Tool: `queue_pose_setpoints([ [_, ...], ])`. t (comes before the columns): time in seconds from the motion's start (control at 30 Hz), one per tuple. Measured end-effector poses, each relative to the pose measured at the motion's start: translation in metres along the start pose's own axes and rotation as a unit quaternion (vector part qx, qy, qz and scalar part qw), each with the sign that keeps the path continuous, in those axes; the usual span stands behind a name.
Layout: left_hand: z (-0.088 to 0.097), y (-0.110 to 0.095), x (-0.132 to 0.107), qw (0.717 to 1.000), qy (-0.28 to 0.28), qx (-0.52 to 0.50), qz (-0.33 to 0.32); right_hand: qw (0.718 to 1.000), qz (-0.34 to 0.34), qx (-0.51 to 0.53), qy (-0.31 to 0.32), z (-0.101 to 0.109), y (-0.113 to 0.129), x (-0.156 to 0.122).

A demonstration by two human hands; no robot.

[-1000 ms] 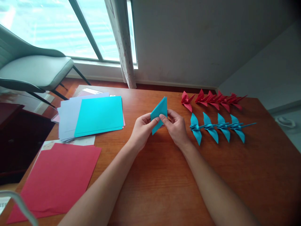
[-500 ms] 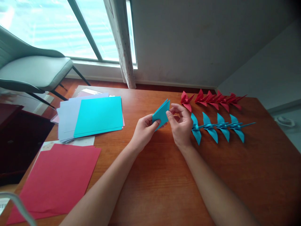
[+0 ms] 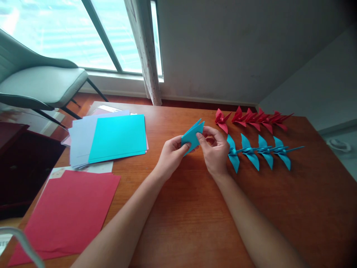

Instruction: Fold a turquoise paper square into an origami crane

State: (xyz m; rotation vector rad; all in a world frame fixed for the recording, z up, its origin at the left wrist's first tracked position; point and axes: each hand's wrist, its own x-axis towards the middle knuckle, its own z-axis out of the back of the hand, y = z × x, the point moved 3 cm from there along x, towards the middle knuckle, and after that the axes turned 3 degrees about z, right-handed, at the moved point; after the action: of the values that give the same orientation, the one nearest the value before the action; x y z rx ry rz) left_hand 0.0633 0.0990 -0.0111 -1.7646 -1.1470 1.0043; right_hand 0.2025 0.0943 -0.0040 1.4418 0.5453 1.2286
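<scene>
A small piece of folded blue paper [image 3: 192,137] is held above the middle of the table, its layers parted at the top. My left hand [image 3: 173,152] pinches its lower left part, thumb on the near face. On the right edge, my right hand [image 3: 215,147] grips a layer between thumb and fingers; some of its fingertips are hidden behind the paper. Close to my right hand stands a row of blue paper cranes [image 3: 249,150], nested one behind another. Behind them sits a row of red paper cranes [image 3: 245,118].
On the table [image 3: 178,223], at the left, blue sheets [image 3: 118,137] overlap pale lilac sheets [image 3: 80,139]. Nearer to me lie large red sheets [image 3: 69,216]. A grey chair [image 3: 41,83] stands beyond the table's left corner, by the window. A pale curved bar [image 3: 23,243] crosses the lower left corner.
The upper layers of the folded blue paper have spread wider apart. My right hand has shifted slightly, its thumb now pressing on the right layer. My left hand keeps its hold.
</scene>
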Motion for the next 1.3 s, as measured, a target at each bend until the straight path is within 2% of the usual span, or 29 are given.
queue_pose_setpoints([
  [0.23, -0.002, -0.001, -0.001, 0.999, -0.007, 0.046, -0.007, 0.998, 0.063, -0.029, 0.004, 0.002, 0.012, 0.0],
  [0.37, -0.002, -0.001, -0.001, 0.997, -0.009, 0.073, -0.019, 0.999, 0.037, -0.004, -0.012, 0.001, 0.007, -0.001],
  [0.47, -0.001, 0.0, -0.001, 0.989, -0.006, 0.142, -0.045, 0.999, 0.022, 0.018, -0.015, 0.0, 0.004, -0.002],
  [0.6, -0.002, 0.002, -0.002, 0.968, 0.008, 0.237, -0.083, 0.998, 0.023, -0.003, -0.051, 0.003, 0.006, 0.0],
  [0.73, -0.003, 0.002, -0.003, 0.959, 0.015, 0.268, -0.096, 0.997, 0.02, -0.011, -0.068, 0.005, 0.005, 0.002],
  [1.0, 0.0, 0.006, 0.0, 0.969, 0.005, 0.234, -0.077, 0.997, 0.034, -0.009, -0.07, 0.007, 0.007, 0.003],
  [1.13, 0.0, 0.006, 0.0, 0.977, -0.005, 0.204, -0.064, 0.996, 0.041, 0.036, -0.073, 0.006, 0.008, 0.001],
  [1.3, 0.0, 0.003, 0.0, 0.992, -0.011, 0.117, -0.043, 0.996, 0.058, 0.063, -0.024, 0.002, 0.009, -0.005],
])
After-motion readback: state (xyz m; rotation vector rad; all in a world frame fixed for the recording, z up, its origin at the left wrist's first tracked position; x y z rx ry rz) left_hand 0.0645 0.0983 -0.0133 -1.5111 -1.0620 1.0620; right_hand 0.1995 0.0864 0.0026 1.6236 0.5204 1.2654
